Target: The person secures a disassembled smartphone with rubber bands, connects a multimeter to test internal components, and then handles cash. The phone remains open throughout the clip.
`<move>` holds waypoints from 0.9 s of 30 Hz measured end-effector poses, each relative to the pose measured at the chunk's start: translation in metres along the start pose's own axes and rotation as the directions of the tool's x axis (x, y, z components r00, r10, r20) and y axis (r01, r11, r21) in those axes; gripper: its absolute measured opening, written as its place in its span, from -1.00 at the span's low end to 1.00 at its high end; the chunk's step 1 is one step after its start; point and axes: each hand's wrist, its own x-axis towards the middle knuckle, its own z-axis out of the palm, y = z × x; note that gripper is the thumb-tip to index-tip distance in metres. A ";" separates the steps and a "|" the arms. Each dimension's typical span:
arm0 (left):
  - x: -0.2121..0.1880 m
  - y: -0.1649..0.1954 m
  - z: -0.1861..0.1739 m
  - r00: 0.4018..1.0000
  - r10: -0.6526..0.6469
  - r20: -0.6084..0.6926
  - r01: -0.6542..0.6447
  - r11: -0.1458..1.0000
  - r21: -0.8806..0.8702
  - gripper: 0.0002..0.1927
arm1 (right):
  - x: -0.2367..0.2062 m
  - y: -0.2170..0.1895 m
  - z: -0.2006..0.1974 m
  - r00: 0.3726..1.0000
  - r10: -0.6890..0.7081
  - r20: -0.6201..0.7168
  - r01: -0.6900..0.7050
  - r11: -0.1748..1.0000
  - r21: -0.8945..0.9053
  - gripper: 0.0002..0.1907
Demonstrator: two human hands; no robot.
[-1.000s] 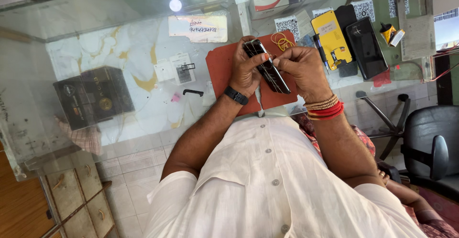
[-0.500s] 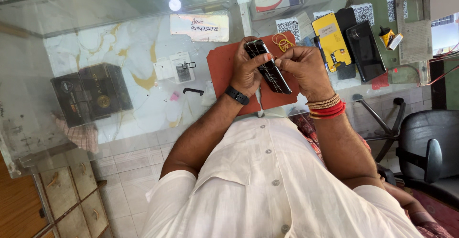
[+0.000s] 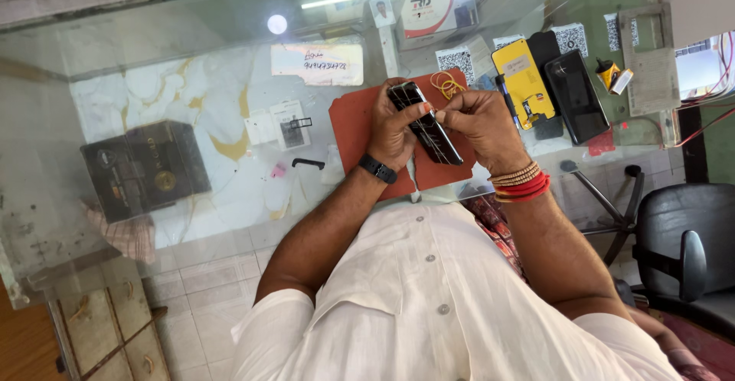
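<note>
Item, far left: a dark rectangular box [image 3: 145, 168] with a gold emblem is resting under the glass counter top [image 3: 191, 98], untouched

Item: a small black bar-shaped part [image 3: 308, 163] is lying just left of the red-brown rectangular work mat [image 3: 354, 128], apart from both hands

Item: the left hand [image 3: 394, 124], wearing a black wristband, is gripping the slim black smartphone [image 3: 426, 123] from its left edge, thumb pressing across the screen; the phone is being held tilted just above the mat

Item: the right hand [image 3: 478, 124], wearing red and beaded bangles, is closing its fingertips on the phone's upper right edge, seemingly pinching something thin there; what it is cannot be told

Handling note, as judgement: the left grip should be staying firm and the right pinch light and steady, working over the mat so any loose piece is landing there

Item, right: yellow rubber bands [image 3: 446, 85], a yellow phone back [image 3: 523, 81] and a black phone [image 3: 575, 96] are lying nearby, untouched
</note>
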 end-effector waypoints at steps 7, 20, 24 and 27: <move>0.001 -0.004 -0.005 1.000 -0.005 -0.005 0.005 1.000 -0.019 -0.50 | -0.001 0.000 0.000 1.000 0.005 -0.007 -0.005 0.999 -0.036 -0.93; 0.001 -0.006 -0.006 1.000 0.000 -0.002 0.000 0.999 -0.043 -0.51 | -0.005 -0.001 0.002 0.999 -0.043 -0.007 0.042 0.995 -0.090 -0.88; 0.001 -0.006 -0.005 1.000 0.004 -0.008 -0.004 1.000 -0.030 -0.51 | -0.005 -0.004 0.004 1.000 -0.017 -0.004 0.017 0.999 -0.029 -0.91; 0.001 -0.006 -0.005 1.000 0.020 -0.004 -0.020 1.000 -0.016 -0.52 | -0.007 -0.006 0.004 1.000 -0.023 -0.007 0.022 0.998 -0.051 -0.89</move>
